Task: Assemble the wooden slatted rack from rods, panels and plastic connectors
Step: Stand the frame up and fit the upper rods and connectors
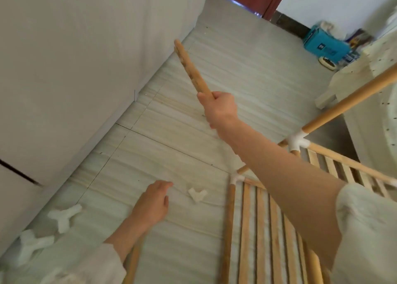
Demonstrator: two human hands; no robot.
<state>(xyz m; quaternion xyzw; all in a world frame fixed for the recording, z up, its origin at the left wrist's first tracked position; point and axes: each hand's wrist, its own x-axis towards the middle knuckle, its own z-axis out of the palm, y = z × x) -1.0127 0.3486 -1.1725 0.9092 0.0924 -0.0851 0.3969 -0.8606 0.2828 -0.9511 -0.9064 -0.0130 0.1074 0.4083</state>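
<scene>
Three loose connectors; right hand grips one rod (left hand spread).

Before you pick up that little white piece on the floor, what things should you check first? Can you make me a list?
1. Right hand grips the rod firmly: ok.
2. Left hand is free, fingers straight: ok.
3. White connector lies loose on the floor, just beyond the left fingertips: ok.
4. Nothing lies between that hand and the connector: ok.
5. Rack corner already has its connector fitted: ok.
6. Rod's end fits the connector's hole: cannot tell.
</scene>
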